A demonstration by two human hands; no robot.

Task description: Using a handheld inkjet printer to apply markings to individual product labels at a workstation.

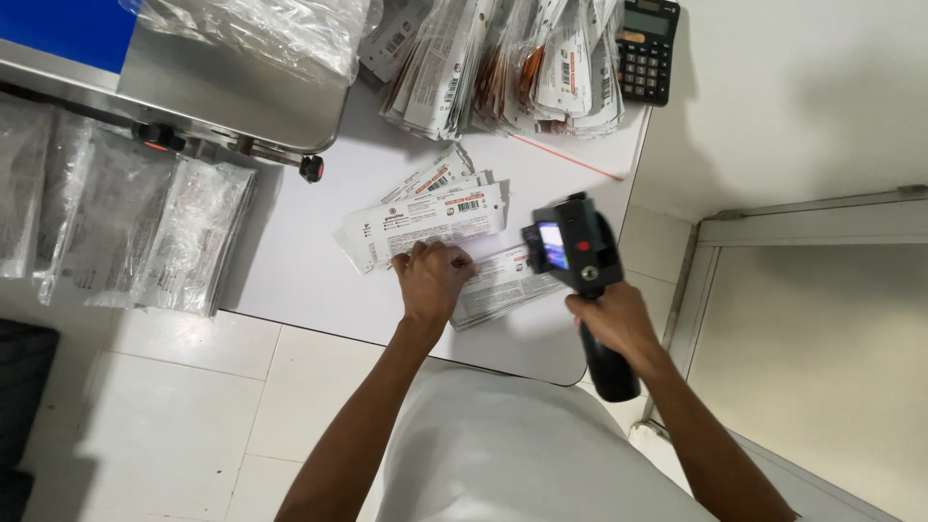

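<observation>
My right hand [619,319] is closed around the black grip of a handheld printer gun [578,253], its lit screen facing up at me and its head resting on the right end of a flat white sachet [498,282]. My left hand [432,278] lies palm down with the fingers curled, pressing on the left end of that same sachet and holding nothing else; its fingertips reach the lower edge of the fanned packets [425,217] just beyond.

I take the sachet as my landmark. It lies flat on the white table [309,261], close to the table's near edge. Just beyond it sits the small fan of similar white packets, overlapping one another. Farther beyond, at the table's far side, is a large heap of packets [503,68], and to the right of that heap a black calculator [648,48]. Beyond and to the left of the sachet stands a steel machine [232,87] with crumpled clear plastic [271,29] on top. Well to the left, off the table's edge, are stacks of clear bagged packs [145,232]. Below the sachet, past the table edge, is pale tiled floor [193,406].
</observation>
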